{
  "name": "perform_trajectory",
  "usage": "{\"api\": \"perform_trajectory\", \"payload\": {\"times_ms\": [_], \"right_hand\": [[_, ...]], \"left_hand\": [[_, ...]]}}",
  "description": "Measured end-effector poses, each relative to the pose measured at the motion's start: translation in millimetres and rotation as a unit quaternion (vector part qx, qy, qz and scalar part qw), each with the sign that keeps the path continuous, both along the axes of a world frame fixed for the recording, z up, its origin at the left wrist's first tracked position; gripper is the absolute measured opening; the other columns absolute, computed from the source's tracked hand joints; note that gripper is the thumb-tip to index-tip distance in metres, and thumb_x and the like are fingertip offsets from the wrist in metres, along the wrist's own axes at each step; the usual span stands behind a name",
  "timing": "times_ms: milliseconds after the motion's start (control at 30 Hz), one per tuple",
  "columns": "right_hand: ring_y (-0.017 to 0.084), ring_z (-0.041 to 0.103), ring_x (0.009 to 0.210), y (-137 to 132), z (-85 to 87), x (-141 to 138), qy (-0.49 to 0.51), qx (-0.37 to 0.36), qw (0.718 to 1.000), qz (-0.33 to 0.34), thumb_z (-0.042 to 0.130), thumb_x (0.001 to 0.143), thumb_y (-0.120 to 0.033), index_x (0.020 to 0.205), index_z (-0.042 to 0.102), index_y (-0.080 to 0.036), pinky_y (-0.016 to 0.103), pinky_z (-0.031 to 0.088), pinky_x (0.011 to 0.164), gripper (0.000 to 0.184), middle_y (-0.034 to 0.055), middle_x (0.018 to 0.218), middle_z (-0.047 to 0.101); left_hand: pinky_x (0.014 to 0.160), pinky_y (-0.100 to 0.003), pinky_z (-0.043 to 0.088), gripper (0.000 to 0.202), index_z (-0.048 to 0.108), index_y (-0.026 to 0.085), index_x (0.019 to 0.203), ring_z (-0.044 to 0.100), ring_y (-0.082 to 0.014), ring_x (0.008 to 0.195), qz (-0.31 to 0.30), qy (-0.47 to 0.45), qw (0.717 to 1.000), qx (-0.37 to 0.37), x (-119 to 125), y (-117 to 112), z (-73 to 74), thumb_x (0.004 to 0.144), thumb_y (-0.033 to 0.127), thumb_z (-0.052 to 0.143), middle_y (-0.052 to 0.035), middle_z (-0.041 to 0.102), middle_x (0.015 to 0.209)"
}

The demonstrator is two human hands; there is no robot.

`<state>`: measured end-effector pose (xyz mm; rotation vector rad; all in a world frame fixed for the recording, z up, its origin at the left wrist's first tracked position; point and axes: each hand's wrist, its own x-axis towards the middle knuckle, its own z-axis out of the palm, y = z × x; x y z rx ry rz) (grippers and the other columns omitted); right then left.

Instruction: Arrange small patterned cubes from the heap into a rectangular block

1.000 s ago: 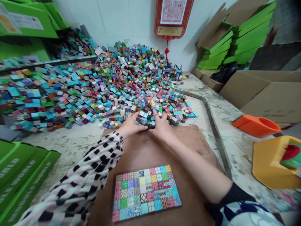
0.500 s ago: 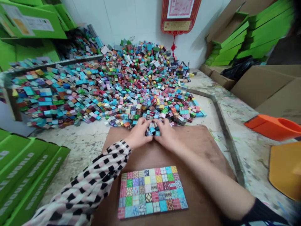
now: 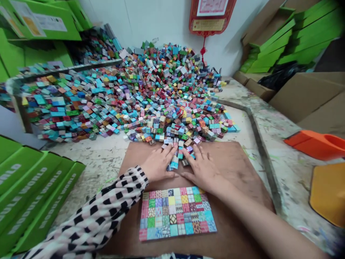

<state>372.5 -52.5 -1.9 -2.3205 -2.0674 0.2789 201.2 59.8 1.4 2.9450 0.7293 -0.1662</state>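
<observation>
My left hand [image 3: 159,163] lies on a brown board [image 3: 231,162], fingers stretched out and touching a few small patterned cubes [image 3: 174,162]. Opposite it, my right hand [image 3: 202,169] rests with fingers spread at the other side of these cubes. Both thumbs point inward and stay apart. Behind the fingertips rises a big heap of loose coloured cubes [image 3: 151,97]. Nearer to me on the board is a flat rectangle of cubes in neat rows [image 3: 178,214], their printed faces up; my right wrist covers its upper right corner.
Green boxes [image 3: 40,194] stand at the left, more green boxes [image 3: 309,36] at the back right. A metal strip [image 3: 258,140] borders the work area. An orange scoop-like object [image 3: 315,144], a yellow piece [image 3: 327,194] and an open carton [image 3: 304,93] are at the right.
Both hands have come back toward me from the heap's edge, drawing some cubes onto the board. The fingers, curled round cubes before, are now stretched out and farther apart.
</observation>
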Motion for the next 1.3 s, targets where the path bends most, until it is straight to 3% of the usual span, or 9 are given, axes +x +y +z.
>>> {"api": "perform_trajectory", "payload": {"times_ms": [267,500,600,700,767,900,1000,1200,1300], "right_hand": [[0.038,0.006,0.148,-3.3,-9.6,-1.2,0.022,0.079,0.993,0.083,0.060,0.086,-0.052,0.155,0.020,-0.021,0.064,0.014,0.115,0.085,0.0137,0.163,0.011],[0.039,0.016,0.146,-3.4,-15.9,-2.9,0.037,0.106,0.986,0.120,0.052,0.092,-0.051,0.143,0.046,-0.017,0.067,0.013,0.114,0.061,0.0149,0.156,0.033],[0.037,0.021,0.145,-6.1,-10.2,-0.7,0.051,0.144,0.980,0.125,0.060,0.088,-0.050,0.135,0.053,-0.018,0.063,0.017,0.115,0.057,0.0160,0.150,0.040],[0.036,0.028,0.141,-5.5,-3.3,-3.1,0.044,0.148,0.978,0.138,0.064,0.086,-0.043,0.120,0.064,-0.020,0.059,0.017,0.116,0.041,0.0147,0.143,0.046],[0.036,0.032,0.139,-4.4,-0.4,-4.6,0.044,0.137,0.978,0.151,0.064,0.087,-0.040,0.112,0.069,-0.020,0.058,0.017,0.116,0.032,0.0151,0.140,0.048],[0.032,0.041,0.131,0.5,2.2,-0.7,0.085,0.151,0.972,0.156,0.059,0.091,-0.035,0.122,0.063,-0.019,0.056,0.023,0.114,0.036,0.0153,0.136,0.051],[0.025,0.052,0.115,11.9,3.0,0.9,0.109,0.167,0.971,0.135,0.051,0.095,-0.028,0.125,0.061,-0.018,0.050,0.030,0.111,0.033,0.0120,0.123,0.059],[0.024,0.052,0.102,34.0,-3.4,-9.5,0.045,0.158,0.973,0.161,0.046,0.098,-0.029,0.103,0.070,-0.018,0.044,0.030,0.107,0.027,0.0078,0.098,0.065],[0.023,0.051,0.100,35.6,-7.9,-9.1,0.069,0.161,0.972,0.156,0.046,0.098,-0.027,0.107,0.068,-0.016,0.041,0.034,0.101,0.027,0.0085,0.102,0.065]], "left_hand": [[0.103,-0.048,0.036,0.106,-0.007,0.022,0.155,0.034,-0.0385,0.138,0.018,-0.011,0.998,-0.053,0.4,-3.7,-5.7,0.080,0.059,0.059,-0.0139,0.004,0.164],[0.111,-0.056,0.029,0.108,0.010,0.021,0.153,0.023,-0.0382,0.145,0.021,-0.120,0.983,-0.138,-10.4,3.1,-15.7,0.071,0.047,0.074,-0.0200,0.019,0.159],[0.114,-0.054,0.029,0.087,0.031,0.022,0.145,0.028,-0.0348,0.142,0.038,-0.207,0.964,-0.160,-22.0,2.4,-17.6,0.072,0.039,0.075,-0.0176,0.028,0.152],[0.111,-0.050,0.036,0.060,0.047,0.022,0.131,0.040,-0.0305,0.132,0.055,-0.257,0.950,-0.169,-27.7,-3.6,-15.3,0.077,0.037,0.071,-0.0128,0.042,0.134],[0.108,-0.049,0.040,0.060,0.048,0.022,0.130,0.046,-0.0289,0.125,0.067,-0.266,0.946,-0.172,-28.7,-7.3,-12.4,0.077,0.038,0.071,-0.0105,0.046,0.125],[0.107,-0.047,0.040,0.054,0.046,0.022,0.136,0.048,-0.0266,0.122,0.062,-0.272,0.944,-0.177,-31.6,-4.1,-10.0,0.086,0.037,0.060,-0.0102,0.049,0.127],[0.102,-0.042,0.044,0.038,0.056,0.020,0.127,0.055,-0.0230,0.114,0.076,-0.276,0.942,-0.175,-33.1,5.8,-15.9,0.092,0.025,0.045,-0.0092,0.057,0.117],[0.082,-0.035,0.049,0.033,0.063,0.017,0.116,0.059,-0.0193,0.084,0.125,-0.273,0.934,-0.194,-24.8,11.9,-31.1,0.085,0.024,0.055,-0.0037,0.063,0.087],[0.073,-0.032,0.049,0.033,0.063,0.018,0.115,0.057,-0.0171,0.074,0.146,-0.278,0.927,-0.205,-22.6,8.4,-34.1,0.085,0.029,0.055,-0.0012,0.061,0.081]]}}
